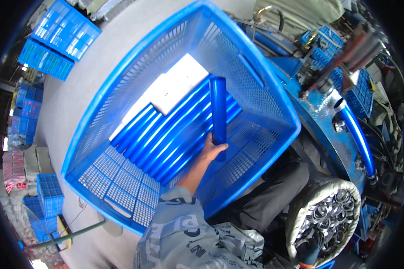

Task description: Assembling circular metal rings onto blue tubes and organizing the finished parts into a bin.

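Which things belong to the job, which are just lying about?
Likely job:
glossy blue tube in the left hand
row of glossy blue tubes
large blue perforated plastic basket

Likely just lying about:
blue plastic crates, upper left
dull green rod, lower left

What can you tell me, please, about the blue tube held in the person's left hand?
The blue tube is straight, slender and glossy, perhaps metallic or plastic; its far end looks dark. It runs nearly up-and-down in the picture, at an angle to the row of similar tubes behind it, inside the large blue basket. The left hand grips it near its lower end, thumb to the right. Whether it touches the row is unclear.
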The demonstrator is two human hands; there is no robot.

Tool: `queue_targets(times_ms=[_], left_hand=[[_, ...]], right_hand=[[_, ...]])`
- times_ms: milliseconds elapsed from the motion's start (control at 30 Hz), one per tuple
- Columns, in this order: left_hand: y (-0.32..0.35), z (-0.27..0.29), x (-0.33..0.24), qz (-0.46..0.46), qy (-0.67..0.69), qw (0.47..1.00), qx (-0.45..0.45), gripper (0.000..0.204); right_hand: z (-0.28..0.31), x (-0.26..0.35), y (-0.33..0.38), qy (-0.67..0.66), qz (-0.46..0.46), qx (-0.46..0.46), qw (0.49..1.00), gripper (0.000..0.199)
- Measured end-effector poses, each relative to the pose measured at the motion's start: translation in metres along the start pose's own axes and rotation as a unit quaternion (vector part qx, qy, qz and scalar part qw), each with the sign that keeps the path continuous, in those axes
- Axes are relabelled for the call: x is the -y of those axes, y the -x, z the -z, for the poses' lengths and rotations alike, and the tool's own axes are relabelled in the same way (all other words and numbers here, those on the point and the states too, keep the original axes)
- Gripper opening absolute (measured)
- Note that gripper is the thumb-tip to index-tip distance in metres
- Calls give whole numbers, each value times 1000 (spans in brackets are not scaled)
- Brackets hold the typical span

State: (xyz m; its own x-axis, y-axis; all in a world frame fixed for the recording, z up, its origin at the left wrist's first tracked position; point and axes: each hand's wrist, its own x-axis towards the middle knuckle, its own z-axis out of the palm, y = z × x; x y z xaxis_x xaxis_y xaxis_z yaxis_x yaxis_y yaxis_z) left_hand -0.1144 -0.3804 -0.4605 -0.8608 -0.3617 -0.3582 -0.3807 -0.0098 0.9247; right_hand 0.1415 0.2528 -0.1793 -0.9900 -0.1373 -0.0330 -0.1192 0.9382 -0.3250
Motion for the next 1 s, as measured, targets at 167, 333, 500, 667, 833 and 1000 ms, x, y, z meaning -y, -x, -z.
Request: queue_targets(times_ms=[167,333,500,667,833,1000], left_hand=[[57,-67,-177,-92,-246,963,-65,88],[240,-143,-339,-465,-367,784,189,68],[345,-251,-385,-552,-381,622,404,74],[396,-260,-381,-574,-442,538,431,78],[406,-255,-383,-569,-458,531,430,78],[404,-249,-380,-564,-470,528,426,78]], right_hand=[[26,10,19,-16,-30,-110,993,72],[11,0,15,-626,-338,-278,646,37],[27,-4,40,-805,-68,-304,505,47],[39,-2,72,-721,-89,-357,587,58],[41,-1,83,-717,-28,-356,599,67],[56,4,90,-650,-55,-302,695,80]])
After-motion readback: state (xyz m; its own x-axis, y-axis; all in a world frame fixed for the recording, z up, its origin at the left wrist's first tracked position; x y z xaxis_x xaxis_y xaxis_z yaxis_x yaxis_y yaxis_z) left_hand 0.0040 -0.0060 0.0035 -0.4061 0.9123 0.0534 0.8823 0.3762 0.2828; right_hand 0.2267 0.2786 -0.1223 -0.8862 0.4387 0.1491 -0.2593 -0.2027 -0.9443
